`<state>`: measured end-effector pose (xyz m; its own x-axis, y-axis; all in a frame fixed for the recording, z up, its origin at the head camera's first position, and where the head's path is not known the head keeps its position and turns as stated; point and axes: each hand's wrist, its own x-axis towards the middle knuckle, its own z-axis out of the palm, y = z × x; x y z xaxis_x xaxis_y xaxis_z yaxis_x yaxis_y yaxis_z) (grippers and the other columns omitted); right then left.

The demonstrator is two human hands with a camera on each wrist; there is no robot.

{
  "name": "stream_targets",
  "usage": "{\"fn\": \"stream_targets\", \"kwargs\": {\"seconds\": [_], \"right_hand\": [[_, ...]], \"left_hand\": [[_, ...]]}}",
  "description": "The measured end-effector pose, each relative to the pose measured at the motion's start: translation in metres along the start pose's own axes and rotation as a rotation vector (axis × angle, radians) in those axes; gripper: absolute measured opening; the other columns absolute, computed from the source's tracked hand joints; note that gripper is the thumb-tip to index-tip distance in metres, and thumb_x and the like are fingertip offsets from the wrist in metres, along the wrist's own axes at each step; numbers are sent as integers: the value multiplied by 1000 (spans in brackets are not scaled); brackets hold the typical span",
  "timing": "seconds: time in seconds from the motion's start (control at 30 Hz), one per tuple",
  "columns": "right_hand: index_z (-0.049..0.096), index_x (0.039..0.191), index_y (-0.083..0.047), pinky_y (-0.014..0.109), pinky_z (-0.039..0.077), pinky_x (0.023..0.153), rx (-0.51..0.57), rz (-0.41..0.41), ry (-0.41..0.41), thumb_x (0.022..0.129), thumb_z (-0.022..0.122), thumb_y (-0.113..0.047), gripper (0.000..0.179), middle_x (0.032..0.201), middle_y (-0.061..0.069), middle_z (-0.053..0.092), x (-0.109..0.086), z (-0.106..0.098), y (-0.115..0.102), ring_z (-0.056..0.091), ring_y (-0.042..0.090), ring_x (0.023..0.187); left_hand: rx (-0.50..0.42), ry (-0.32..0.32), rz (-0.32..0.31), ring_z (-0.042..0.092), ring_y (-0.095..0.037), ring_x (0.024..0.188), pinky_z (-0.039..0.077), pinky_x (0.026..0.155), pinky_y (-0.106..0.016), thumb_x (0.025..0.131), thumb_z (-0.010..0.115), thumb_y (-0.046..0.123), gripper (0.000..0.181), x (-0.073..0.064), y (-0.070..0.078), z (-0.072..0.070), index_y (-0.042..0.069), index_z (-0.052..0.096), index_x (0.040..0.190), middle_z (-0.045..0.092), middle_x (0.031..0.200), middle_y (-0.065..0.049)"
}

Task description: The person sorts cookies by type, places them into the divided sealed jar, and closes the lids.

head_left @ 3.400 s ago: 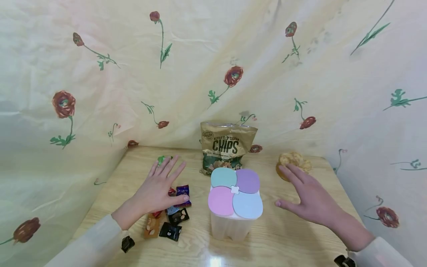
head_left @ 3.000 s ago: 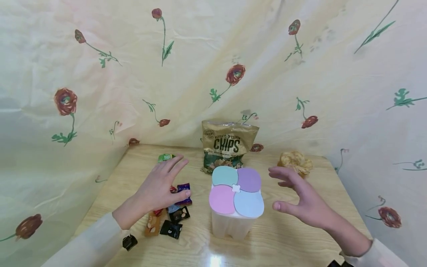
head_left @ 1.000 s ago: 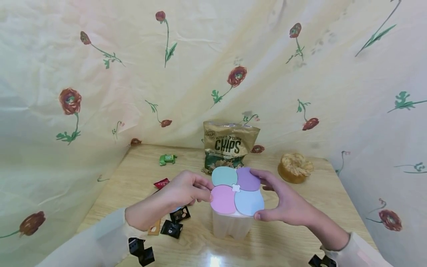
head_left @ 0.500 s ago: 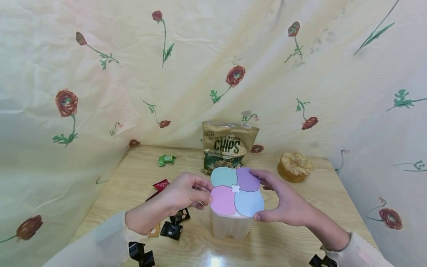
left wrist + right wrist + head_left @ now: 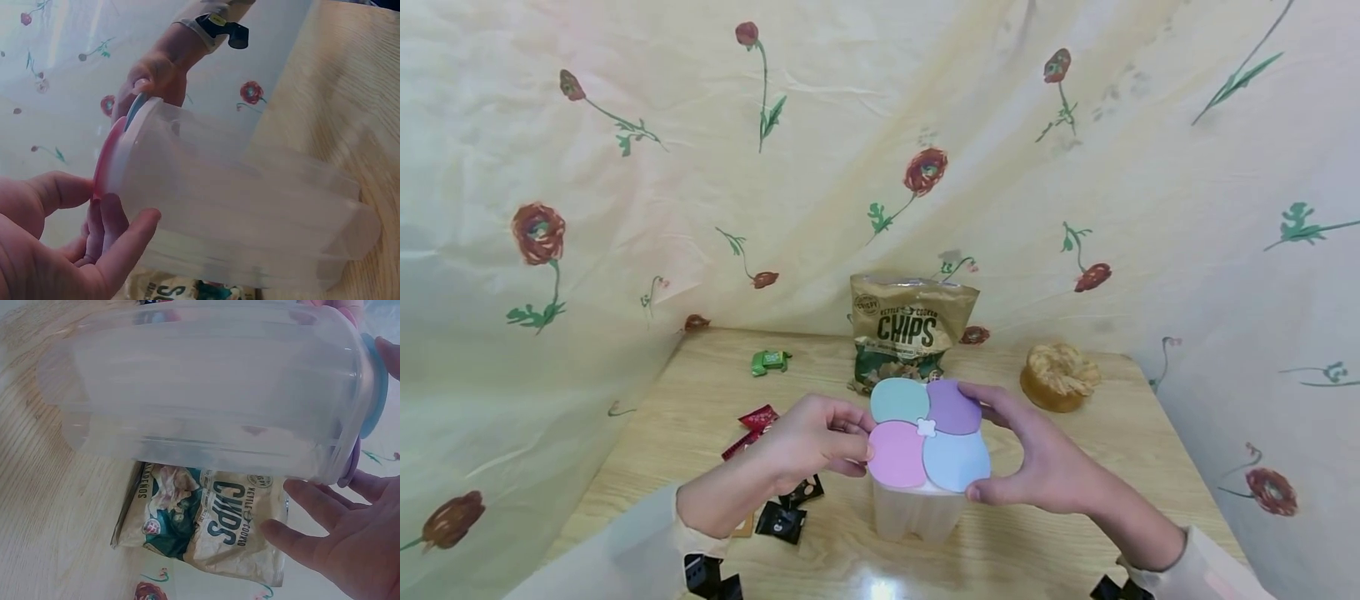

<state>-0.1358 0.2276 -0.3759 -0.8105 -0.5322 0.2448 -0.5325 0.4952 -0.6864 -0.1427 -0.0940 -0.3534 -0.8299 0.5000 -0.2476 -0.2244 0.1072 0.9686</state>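
Note:
In the head view a tall clear plastic container (image 5: 917,512) stands upright on the table. Its white top carries four-petal coloured lids: a teal lid (image 5: 898,400), a purple lid (image 5: 955,407), a pink lid (image 5: 897,454) and a blue lid (image 5: 957,461). My left hand (image 5: 820,437) pinches the outer edge of the pink lid between thumb and fingers, which the left wrist view shows close up. On the other side, my right hand (image 5: 1045,454) spans the top, thumb at the blue lid and fingers at the purple lid. All the lids look down.
Behind the container stands a chips bag (image 5: 910,329). A round bread (image 5: 1060,377) sits at the back right and a green wrapped candy (image 5: 771,362) at the back left. Red packets (image 5: 758,418) and black packets (image 5: 781,522) lie partly under my left arm. Floral cloth surrounds the table.
From spread out on either side above the table, both hands came inward onto the container's top. Over the last second they have hardly moved; the head view shifted slightly.

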Motion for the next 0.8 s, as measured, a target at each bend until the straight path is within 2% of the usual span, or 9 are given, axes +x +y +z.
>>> {"fn": "stream_targets", "kwargs": {"seconds": [0.17, 0.33, 0.47, 0.63, 0.8], "right_hand": [[39, 157, -19, 33, 46, 111, 5, -14, 1, 71, 94, -35, 103, 152, -1, 49, 2, 0, 0, 56, 27, 135], [38, 157, -20, 32, 45, 111, 13, -20, -9, 72, 94, -35, 103, 153, -2, 48, 2, -1, 1, 56, 28, 135], [38, 157, -20, 31, 45, 111, 21, -20, -12, 72, 94, -35, 103, 152, -2, 48, 2, -1, 1, 56, 26, 136], [38, 157, -20, 30, 45, 111, 13, -19, -1, 71, 94, -34, 104, 152, -2, 49, 1, -1, 2, 56, 27, 135], [38, 157, -19, 31, 45, 111, 6, -23, 1, 72, 94, -36, 103, 153, -2, 49, 2, -1, 2, 56, 27, 135]], "left_hand": [[17, 10, 6, 68, -16, 81, 62, 82, -40, 84, 71, -3, 23, -1, -1, -1, -10, 68, 106, 64, 88, -7], [-1, 22, -23, 69, -17, 83, 62, 83, -42, 86, 74, -1, 25, -2, -2, -3, -9, 69, 109, 67, 91, -8], [-23, 41, -43, 71, -20, 88, 61, 86, -46, 88, 76, 2, 28, -4, -2, -3, -9, 69, 113, 71, 102, -11], [-27, 64, -39, 72, -20, 93, 60, 88, -47, 88, 77, 2, 32, -3, 0, 0, -11, 69, 115, 71, 112, -16], [-10, 90, -45, 71, -20, 94, 60, 89, -45, 88, 78, 5, 32, -4, 1, -1, -8, 69, 116, 70, 108, -14]]}}
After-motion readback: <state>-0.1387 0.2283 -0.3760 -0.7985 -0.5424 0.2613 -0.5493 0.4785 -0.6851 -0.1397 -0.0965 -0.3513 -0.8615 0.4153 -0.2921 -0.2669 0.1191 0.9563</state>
